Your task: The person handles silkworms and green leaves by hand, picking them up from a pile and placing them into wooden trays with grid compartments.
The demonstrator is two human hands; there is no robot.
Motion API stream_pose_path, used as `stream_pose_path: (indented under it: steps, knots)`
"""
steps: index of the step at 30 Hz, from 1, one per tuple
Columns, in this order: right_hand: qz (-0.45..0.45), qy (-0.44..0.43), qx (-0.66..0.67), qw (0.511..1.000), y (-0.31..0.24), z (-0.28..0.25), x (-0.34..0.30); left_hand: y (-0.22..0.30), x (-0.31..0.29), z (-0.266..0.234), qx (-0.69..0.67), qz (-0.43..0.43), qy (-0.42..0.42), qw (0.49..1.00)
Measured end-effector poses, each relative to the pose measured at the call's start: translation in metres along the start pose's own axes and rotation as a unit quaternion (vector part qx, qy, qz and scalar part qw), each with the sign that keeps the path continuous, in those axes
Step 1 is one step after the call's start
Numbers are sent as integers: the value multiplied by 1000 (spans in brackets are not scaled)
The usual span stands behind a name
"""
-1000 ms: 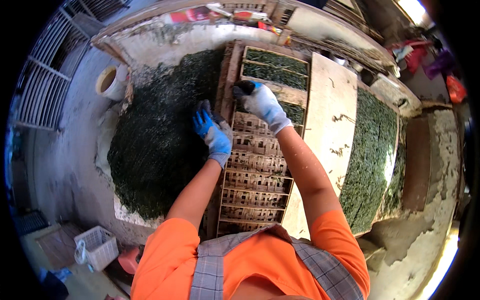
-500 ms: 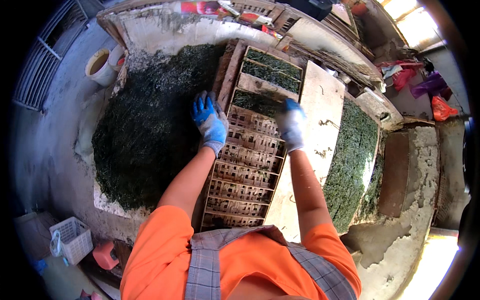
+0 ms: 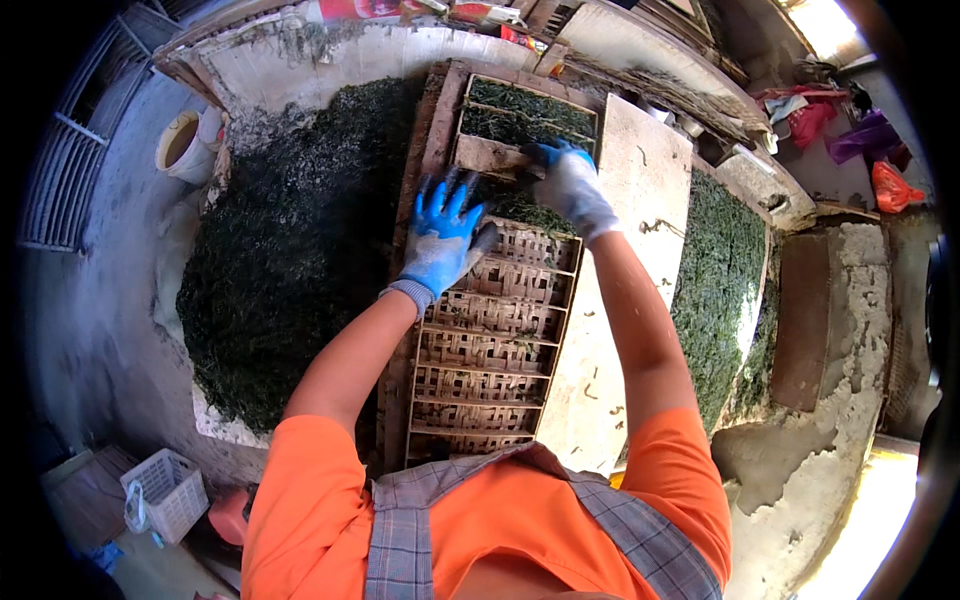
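Blue-and-grey work gloves cover both my hands. My left hand (image 3: 442,240) is open with fingers spread, over the left edge of a long slatted wooden frame (image 3: 478,360) with a woven lattice bottom. Fingers curled, my right hand (image 3: 567,182) is at the right end of a short flat wooden board (image 3: 490,156) lying across the frame; its grip is partly hidden. Dark green, stringy seaweed-like strands (image 3: 515,112) fill the far sections of the frame, and more lie just below the board. Nearer sections show bare lattice with a few stray bits.
A large mound of the same dark green strands (image 3: 290,250) lies left of the frame. On the right are a pale board (image 3: 640,190) and another green layer (image 3: 722,290). Further off stand a bucket (image 3: 185,150), a white plastic basket (image 3: 170,495) and a red container (image 3: 232,515).
My right hand has moved away from me, up to the short board's end. My left hand has come from the mound's side onto the frame's edge, fingers spreading. The view has shifted slightly.
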State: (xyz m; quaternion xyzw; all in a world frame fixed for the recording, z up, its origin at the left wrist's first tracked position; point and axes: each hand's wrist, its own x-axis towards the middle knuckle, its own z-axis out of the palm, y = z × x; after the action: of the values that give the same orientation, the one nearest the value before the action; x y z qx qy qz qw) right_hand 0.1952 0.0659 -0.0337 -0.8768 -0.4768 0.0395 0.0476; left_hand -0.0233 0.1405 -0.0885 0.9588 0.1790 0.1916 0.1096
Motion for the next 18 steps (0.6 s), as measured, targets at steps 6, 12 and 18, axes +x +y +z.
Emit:
stream_pose_path:
  steps: [6, 12, 18]
  knots:
    - [-104, -5, -19, 994, -12, 4, -34, -6, -9, 0, -78, -60, 195, 976]
    - [-36, -4, -51, 998, -23, 10, -49, -3, -7, 4, -9, -49, 208, 977]
    - [-27, 37, 83, 995, -25, 9, -43, 13, -129, -3, -143, -84, 131, 977]
